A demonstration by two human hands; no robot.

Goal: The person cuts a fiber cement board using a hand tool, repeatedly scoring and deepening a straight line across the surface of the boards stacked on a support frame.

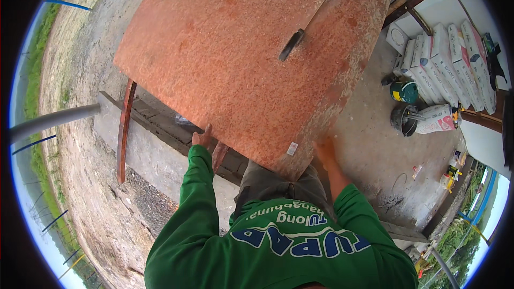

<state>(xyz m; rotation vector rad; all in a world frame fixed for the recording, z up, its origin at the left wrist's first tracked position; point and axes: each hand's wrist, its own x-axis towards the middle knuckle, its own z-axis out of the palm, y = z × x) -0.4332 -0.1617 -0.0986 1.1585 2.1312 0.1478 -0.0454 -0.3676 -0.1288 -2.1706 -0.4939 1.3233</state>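
Observation:
A large reddish board with a worn, speckled face lies in front of me, its near end against my legs. My left hand grips its near left edge, a finger showing against the rim. By the right edge is my right hand, its fingers smeared by motion, so its hold cannot be made out. A straight line runs down the board from its far side to a dark oblong handle-like piece. A small white label sits close to the near right corner.
Wooden bars stick out from under the board, above a low concrete block wall. To the right, stacked white bags, a green pail and a black bucket stand on the concrete floor. A grey pipe lies left.

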